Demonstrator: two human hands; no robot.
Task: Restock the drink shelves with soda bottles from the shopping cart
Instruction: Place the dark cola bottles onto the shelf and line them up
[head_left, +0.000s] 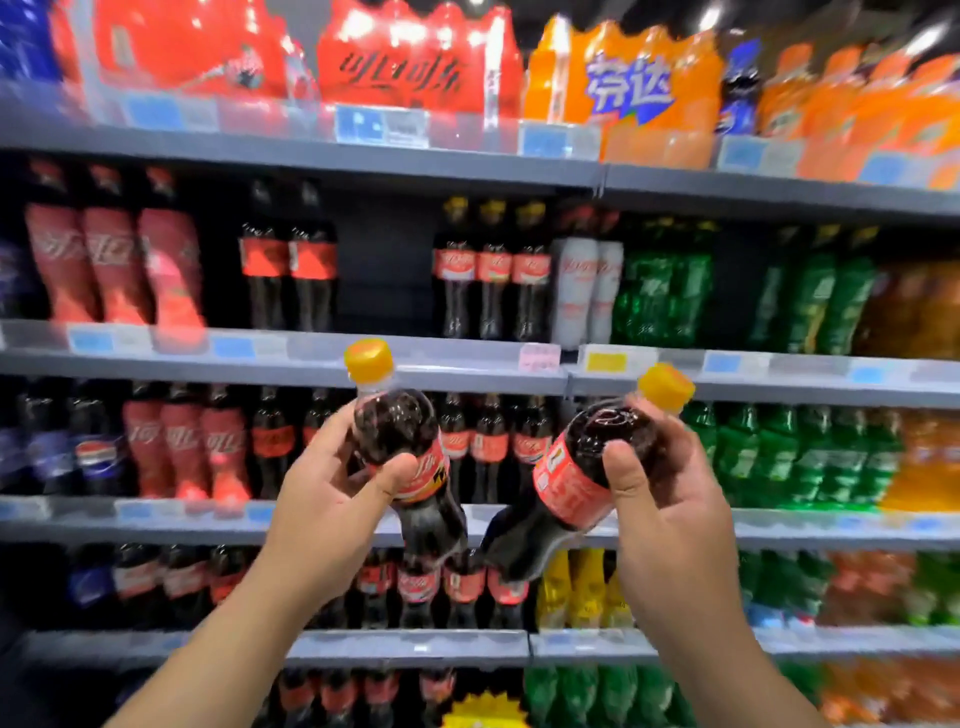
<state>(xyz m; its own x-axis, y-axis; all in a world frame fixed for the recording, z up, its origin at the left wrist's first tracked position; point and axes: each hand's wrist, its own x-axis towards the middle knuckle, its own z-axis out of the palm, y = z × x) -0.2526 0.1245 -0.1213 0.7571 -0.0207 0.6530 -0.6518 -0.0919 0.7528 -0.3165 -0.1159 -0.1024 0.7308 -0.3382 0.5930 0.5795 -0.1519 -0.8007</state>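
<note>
I hold two cola bottles up in front of the drink shelves. My left hand (332, 478) grips one cola bottle (400, 421) with a yellow cap and red label, nearly upright. My right hand (670, 499) grips a second yellow-capped cola bottle (602, 457), tilted to the right. Their bases almost meet near the middle. On the shelf behind, a row of cola bottles with yellow caps (493, 270) stands beside a dark gap (384, 260). The shopping cart is out of view.
Grey shelf boards (291, 348) carry price tags. Red-wrapped cola bottles (114, 265) stand at the left, green soda bottles (810, 457) and orange ones (924, 457) at the right. Shrink-wrapped multipacks (415, 57) fill the top shelf. The view is motion-blurred.
</note>
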